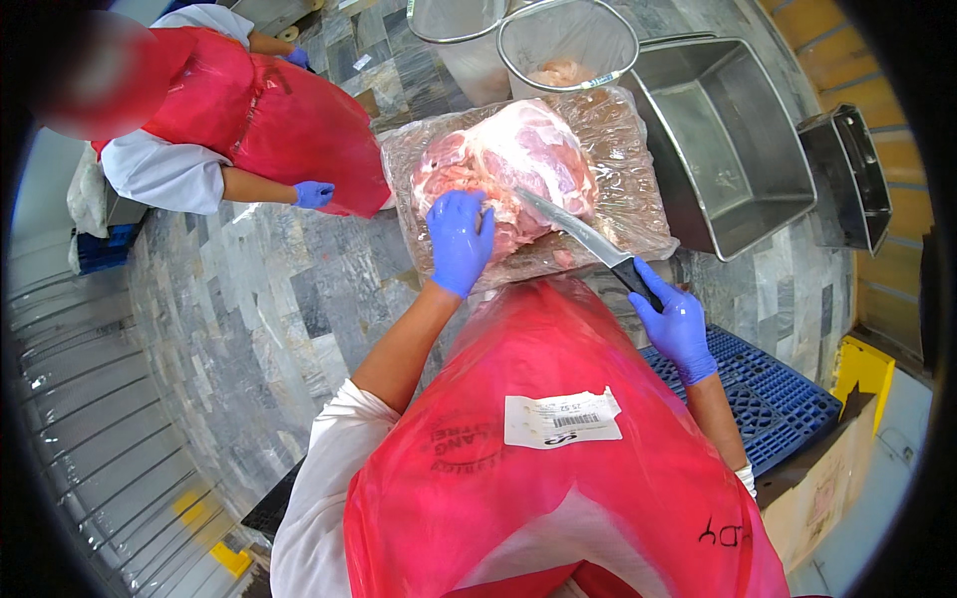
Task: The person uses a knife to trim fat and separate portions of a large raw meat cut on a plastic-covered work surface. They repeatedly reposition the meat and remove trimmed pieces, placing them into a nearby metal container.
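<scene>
Left hand (459,241) on raw meat (518,164), right hand (676,321) gripping knife (583,239)

My one view comes from the camera on my head, looking steeply down over my red plastic apron (558,478) at the marble counter (289,299) close before me. Its fisheye lens bends the edges and darkens the corners.
</scene>
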